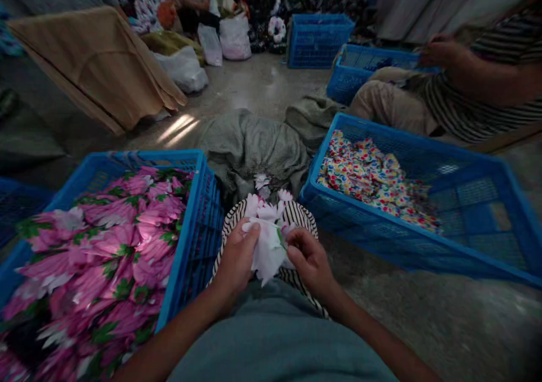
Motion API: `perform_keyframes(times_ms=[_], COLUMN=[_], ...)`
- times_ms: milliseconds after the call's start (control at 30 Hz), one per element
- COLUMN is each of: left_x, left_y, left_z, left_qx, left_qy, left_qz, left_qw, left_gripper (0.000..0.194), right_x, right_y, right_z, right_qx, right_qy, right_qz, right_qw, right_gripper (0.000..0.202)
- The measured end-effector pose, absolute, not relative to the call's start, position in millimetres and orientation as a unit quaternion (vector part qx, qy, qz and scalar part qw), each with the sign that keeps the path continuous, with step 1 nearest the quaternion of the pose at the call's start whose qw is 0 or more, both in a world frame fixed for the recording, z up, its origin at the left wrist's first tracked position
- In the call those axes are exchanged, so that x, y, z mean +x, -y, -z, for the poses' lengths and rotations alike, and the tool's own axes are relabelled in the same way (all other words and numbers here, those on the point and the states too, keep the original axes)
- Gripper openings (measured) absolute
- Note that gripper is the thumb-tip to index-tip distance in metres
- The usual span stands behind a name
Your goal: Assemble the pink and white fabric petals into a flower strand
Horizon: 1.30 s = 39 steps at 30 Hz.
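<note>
Over my lap, a white artificial flower [269, 252] with loose, soft petals hangs between my two hands. My left hand [237, 255] is closed on its left side, the thumb lying across the top. On the right side, the fingertips of my right hand [311, 258] are pinched together at the flower's edge. A small green piece [280, 236] shows beside those fingertips; whether it is joined to the petals I cannot tell. Just beyond my hands, pale pink petals [284, 194] lie on the black-and-white striped cloth [231, 218] over my legs.
To the left, a blue crate [199, 201] holds many pink flowers [122, 232] with green bases. A second blue crate [381, 128] on the right contains multicoloured printed pieces [372, 173]. Ahead lies a grey-green sack [258, 145]. A person in a striped top [499, 77] sits at right.
</note>
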State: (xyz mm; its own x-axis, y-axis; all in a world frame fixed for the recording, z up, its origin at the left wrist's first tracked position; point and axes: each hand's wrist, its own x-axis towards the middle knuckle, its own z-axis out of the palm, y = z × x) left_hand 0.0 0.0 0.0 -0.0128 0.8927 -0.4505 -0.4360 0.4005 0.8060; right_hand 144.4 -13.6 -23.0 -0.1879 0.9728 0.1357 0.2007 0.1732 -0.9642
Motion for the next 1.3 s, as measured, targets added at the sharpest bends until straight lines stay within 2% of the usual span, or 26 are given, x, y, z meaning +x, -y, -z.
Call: perform_keyframes(times_ms=[233, 667, 1067, 1300], left_x=[3, 4, 6, 6], left_y=[6, 7, 7, 9], left_z=[-6, -7, -13, -12], left_qx=[0.221, 0.177, 0.154, 0.155], left_qy=[-0.472, -0.453, -0.461, -0.457], left_qz=[-0.484, -0.511, -0.501, -0.5], left_qw=[0.703, 0.709, 0.716, 0.72], left_gripper=[0.02, 0.022, 0.024, 0.021], right_x=[156, 160, 161, 164], right_y=[12, 9, 8, 6], right_z=[1, 5, 14, 17], right_qx=[-0.497, -0.524, -0.526, -0.545], right_qy=[0.744, 0.779, 0.775, 0.663], right_qz=[-0.306, -0.205, -0.205, -0.329], right_qw=[0.325, 0.276, 0.284, 0.394], right_gripper=[0.013, 0.02, 0.021, 0.02])
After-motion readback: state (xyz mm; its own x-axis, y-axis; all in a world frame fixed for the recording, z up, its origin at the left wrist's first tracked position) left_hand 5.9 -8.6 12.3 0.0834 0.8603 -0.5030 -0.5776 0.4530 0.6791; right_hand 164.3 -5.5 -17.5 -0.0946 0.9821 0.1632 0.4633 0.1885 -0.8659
